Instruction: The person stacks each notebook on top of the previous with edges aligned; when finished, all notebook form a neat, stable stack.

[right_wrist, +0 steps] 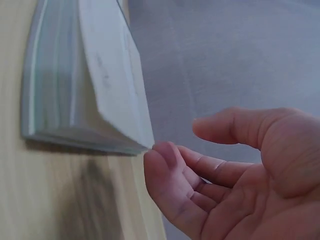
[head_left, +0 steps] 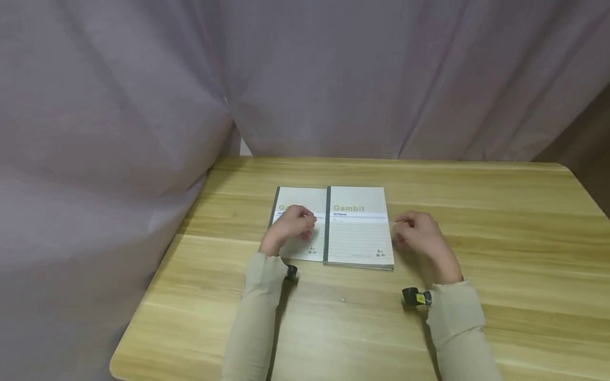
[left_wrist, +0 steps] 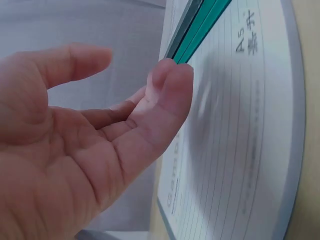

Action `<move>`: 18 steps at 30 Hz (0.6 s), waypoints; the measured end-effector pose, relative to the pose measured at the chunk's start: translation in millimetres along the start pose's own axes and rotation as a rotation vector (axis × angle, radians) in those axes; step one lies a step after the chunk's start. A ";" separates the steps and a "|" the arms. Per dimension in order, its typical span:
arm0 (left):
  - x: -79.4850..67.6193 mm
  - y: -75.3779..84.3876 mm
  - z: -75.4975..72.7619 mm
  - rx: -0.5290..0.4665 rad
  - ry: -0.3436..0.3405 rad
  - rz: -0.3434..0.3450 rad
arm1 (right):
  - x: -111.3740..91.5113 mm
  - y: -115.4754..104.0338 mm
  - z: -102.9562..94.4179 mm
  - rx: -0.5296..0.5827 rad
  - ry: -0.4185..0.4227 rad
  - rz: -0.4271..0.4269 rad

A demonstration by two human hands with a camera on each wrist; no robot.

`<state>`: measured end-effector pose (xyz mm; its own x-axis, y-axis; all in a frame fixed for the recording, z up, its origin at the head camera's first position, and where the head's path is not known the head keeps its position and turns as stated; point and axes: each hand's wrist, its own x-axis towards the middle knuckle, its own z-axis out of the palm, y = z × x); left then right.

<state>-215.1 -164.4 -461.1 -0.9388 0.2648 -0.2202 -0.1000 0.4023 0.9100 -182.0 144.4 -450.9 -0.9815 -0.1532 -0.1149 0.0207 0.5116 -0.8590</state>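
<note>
Two white Gambit covers lie side by side in the head view. The left one is a notebook [head_left: 301,253] with a dark spine. To its right, a thicker pile of notebooks [head_left: 358,241] shows its layered edges in the right wrist view. My left hand [head_left: 292,222] hovers over the left notebook, thumb apart from loosely bent fingers, holding nothing. In the left wrist view, green spines [left_wrist: 202,27] of the pile rise past its fingertips. My right hand [head_left: 421,235] is beside the pile's right edge, fingers relaxed and bent, fingertips close to the pile's corner, with nothing between thumb and fingers.
The notebooks lie on a light wood-grain table [head_left: 343,328]. A grey-purple curtain [head_left: 314,79] hangs behind the table and along its left side. Small dark cameras [head_left: 413,297] are strapped at both sleeve cuffs.
</note>
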 end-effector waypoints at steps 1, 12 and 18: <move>0.0 -0.1 -1.0 -0.001 0.007 -0.001 | 0.5 -1.5 -0.2 0.012 0.002 -0.007; -8.6 -6.1 -23.8 -0.022 0.079 -0.041 | 16.3 -23.3 10.1 0.065 -0.028 -0.037; -14.0 -13.1 -37.3 0.010 0.126 -0.040 | 28.8 -33.1 25.2 0.078 -0.056 -0.055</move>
<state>-212.9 -206.0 -456.9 -0.9682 0.1368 -0.2096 -0.1351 0.4193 0.8978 -206.1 101.7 -438.4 -0.9695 -0.2270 -0.0924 -0.0158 0.4340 -0.9008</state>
